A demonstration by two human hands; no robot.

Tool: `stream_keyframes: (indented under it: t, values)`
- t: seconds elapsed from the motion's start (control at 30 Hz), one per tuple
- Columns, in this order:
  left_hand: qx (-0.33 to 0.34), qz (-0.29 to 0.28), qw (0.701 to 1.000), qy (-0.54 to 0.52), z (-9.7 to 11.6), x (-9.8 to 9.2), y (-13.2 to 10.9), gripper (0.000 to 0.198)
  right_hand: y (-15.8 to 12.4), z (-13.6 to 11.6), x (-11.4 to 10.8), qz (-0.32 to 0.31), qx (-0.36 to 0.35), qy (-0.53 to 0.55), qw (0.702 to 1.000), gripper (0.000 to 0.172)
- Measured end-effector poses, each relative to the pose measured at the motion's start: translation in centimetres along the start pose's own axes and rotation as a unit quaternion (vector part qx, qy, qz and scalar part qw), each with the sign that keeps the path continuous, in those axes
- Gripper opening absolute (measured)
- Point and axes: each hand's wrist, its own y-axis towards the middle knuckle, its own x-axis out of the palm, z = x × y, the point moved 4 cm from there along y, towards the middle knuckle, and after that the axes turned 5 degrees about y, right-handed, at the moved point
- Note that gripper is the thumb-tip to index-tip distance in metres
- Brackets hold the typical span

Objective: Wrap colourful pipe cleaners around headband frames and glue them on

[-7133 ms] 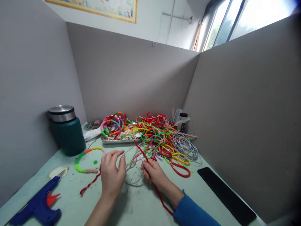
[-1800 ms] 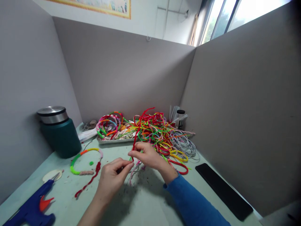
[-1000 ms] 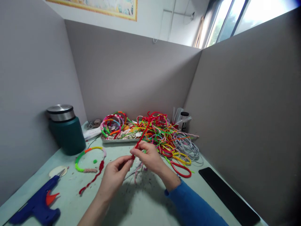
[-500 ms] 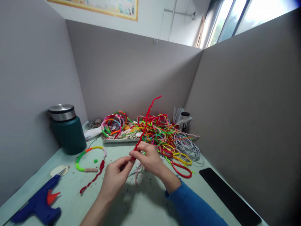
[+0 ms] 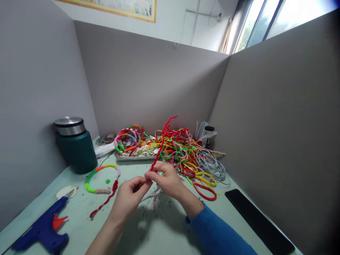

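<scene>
While pinched shut, the right hand holds a red pipe cleaner.

You're getting open table up front. The red pipe cleaner is sticking up midway, the tangled pile is blocking the back, glue gun and green flask are crowding the left, black slab is hugging the right.

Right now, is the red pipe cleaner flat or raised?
Raised: the right hand pinches the red pipe cleaner low; it points upward.
</scene>
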Motion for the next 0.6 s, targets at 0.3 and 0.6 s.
stream_keyframes:
  t: [0.3, 0.6]
  values:
    - [-0.006, 0.014, 1.000, -0.025, -0.6, -0.3, 0.2, 0.030, -0.4, -0.5, 0.4, 0.004, -0.036, -0.022, 0.999, 0.020]
    - [-0.003, -0.004, 0.999, -0.039, -0.6, 0.0, 0.2, 0.028, 0.2, 1.6, -0.5, 0.059, 0.065, 0.012, 0.996, 0.027]
